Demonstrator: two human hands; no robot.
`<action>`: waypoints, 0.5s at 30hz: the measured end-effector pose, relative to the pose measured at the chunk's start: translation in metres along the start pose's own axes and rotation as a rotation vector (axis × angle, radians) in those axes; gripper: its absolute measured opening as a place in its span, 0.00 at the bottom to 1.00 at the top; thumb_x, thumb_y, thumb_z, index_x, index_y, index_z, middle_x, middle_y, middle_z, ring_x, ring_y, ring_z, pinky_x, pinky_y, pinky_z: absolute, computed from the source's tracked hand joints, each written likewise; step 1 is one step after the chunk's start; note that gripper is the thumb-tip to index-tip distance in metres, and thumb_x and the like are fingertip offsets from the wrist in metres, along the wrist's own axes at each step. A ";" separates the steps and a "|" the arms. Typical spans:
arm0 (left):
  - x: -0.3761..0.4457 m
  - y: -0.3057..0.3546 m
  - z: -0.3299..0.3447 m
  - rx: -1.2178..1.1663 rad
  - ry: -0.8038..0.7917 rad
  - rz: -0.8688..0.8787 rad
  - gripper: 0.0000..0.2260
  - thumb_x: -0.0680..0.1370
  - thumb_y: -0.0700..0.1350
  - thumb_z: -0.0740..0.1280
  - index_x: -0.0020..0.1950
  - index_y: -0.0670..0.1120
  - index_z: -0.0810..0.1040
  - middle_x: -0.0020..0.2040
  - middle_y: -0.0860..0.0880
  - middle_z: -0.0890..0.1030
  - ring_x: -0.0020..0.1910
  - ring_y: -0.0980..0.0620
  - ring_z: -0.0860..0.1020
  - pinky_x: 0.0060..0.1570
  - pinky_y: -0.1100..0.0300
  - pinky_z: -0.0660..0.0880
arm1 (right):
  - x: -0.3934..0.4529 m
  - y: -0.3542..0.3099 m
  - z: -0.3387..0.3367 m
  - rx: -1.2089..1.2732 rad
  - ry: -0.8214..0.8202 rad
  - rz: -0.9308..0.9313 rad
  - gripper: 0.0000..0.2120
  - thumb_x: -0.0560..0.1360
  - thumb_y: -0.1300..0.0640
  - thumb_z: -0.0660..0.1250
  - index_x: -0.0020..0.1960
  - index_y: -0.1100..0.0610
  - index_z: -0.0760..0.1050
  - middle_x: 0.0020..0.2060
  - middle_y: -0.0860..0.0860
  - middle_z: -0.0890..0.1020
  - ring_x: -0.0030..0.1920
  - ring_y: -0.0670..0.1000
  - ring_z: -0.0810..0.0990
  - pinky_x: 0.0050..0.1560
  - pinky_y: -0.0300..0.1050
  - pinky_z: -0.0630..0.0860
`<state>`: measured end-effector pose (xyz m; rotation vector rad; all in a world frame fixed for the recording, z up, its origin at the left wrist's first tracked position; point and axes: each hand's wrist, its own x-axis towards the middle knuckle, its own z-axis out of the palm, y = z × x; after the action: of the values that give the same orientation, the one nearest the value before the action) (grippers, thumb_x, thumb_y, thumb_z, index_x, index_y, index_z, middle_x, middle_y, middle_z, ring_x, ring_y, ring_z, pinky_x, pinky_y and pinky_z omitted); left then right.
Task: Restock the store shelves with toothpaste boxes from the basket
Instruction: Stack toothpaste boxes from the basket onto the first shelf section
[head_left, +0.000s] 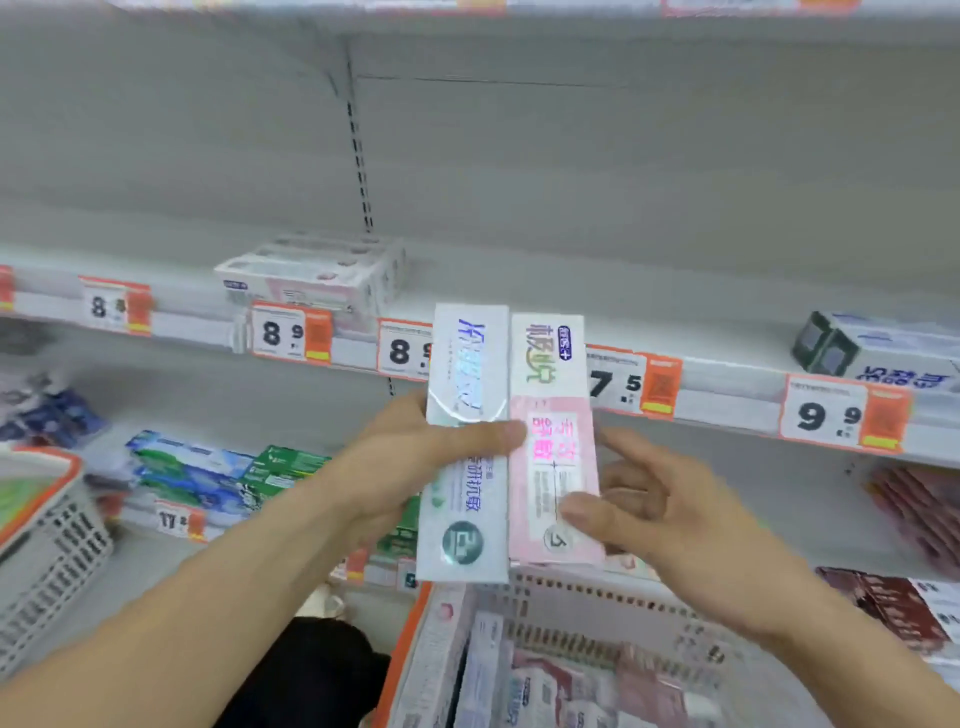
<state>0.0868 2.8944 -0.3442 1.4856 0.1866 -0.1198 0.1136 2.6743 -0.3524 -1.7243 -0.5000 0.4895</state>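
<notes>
Left hand (410, 457) clamps the white toothpaste box (464, 447) upright, thumb across it; right hand (660, 499) pinches the pink toothpaste box (553, 447) beside it, above the basket (597, 597).

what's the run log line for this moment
stage: sorting boxes | left hand: holds white box | right hand: holds pink box | basket: stocked

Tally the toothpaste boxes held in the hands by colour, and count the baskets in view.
White box with blue lettering, left hand: 1
White-and-pink box, right hand: 1
Orange-rimmed baskets: 2
Total: 4
</notes>
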 end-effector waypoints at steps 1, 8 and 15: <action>0.005 0.005 -0.007 -0.060 0.035 0.036 0.16 0.71 0.38 0.74 0.59 0.43 0.82 0.53 0.43 0.86 0.51 0.43 0.85 0.49 0.52 0.83 | 0.011 -0.014 0.001 -0.034 0.045 -0.045 0.27 0.68 0.53 0.74 0.66 0.46 0.75 0.46 0.53 0.87 0.45 0.53 0.86 0.43 0.47 0.83; 0.037 0.022 -0.057 -0.299 0.302 0.167 0.09 0.71 0.42 0.76 0.50 0.44 0.84 0.44 0.46 0.87 0.35 0.52 0.84 0.36 0.61 0.80 | 0.144 -0.087 0.001 -0.155 0.275 -0.209 0.18 0.74 0.58 0.75 0.62 0.55 0.77 0.44 0.53 0.88 0.44 0.54 0.87 0.46 0.51 0.84; 0.054 0.011 -0.083 -0.329 0.402 0.160 0.18 0.69 0.43 0.79 0.57 0.46 0.81 0.47 0.50 0.87 0.45 0.50 0.86 0.42 0.60 0.80 | 0.317 -0.117 0.019 -0.298 0.459 -0.263 0.11 0.68 0.57 0.79 0.48 0.50 0.82 0.46 0.51 0.86 0.43 0.48 0.84 0.42 0.39 0.79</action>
<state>0.1371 2.9802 -0.3506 1.1772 0.3911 0.3281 0.3547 2.8932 -0.2595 -1.9434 -0.4706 -0.1795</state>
